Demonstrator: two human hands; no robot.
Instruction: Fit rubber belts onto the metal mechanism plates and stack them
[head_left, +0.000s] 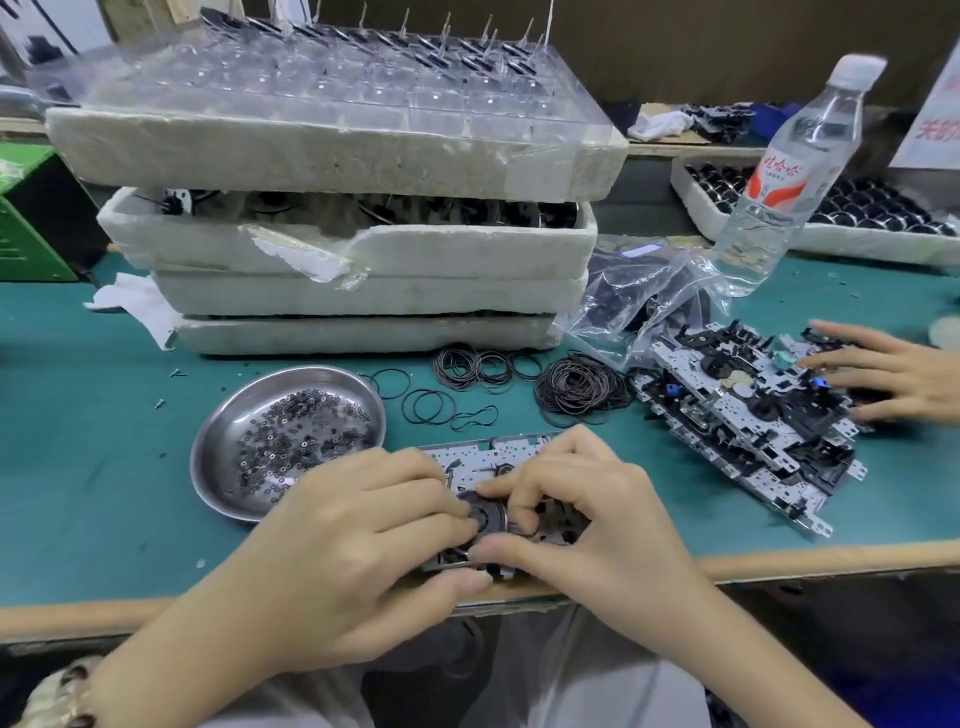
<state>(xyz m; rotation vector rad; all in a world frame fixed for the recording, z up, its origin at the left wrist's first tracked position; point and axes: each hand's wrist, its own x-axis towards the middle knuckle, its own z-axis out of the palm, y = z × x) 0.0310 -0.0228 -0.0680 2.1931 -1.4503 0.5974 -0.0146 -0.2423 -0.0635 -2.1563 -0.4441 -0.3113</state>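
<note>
The head view looks down on a table (104, 467) covered with a green mat and edged in pale wood along the near side. At that near edge lies a mechanism plate (467, 457), flat on the mat, largely hidden under two hands. The left hand (363, 530) grips it with curled fingers on top and the thumb at the near rim. The right hand (587, 525) is also clenched on it, its fingertips meeting the left's at a black wheel (485, 514) on the plate. Whether a belt is pinched between them cannot be told.

Just left of the plate sits a steel dish (270, 384) holding small washers (306, 431). Beyond the plate, loose rubber belts (576, 389) lie scattered and heaped on the mat. To the right is a slanting stack of plates (743, 415), on which another person's hand (893, 374) rests with straight fingers. A crumpled plastic bag (644, 291) lies behind the stack, beside a water bottle (800, 171).

At the back, white foam trays (363, 249) are piled up, topped by a clear plastic tray (311, 88). A green box (31, 218) stands far left, and another foam tray (696, 202) with dark parts far right.
</note>
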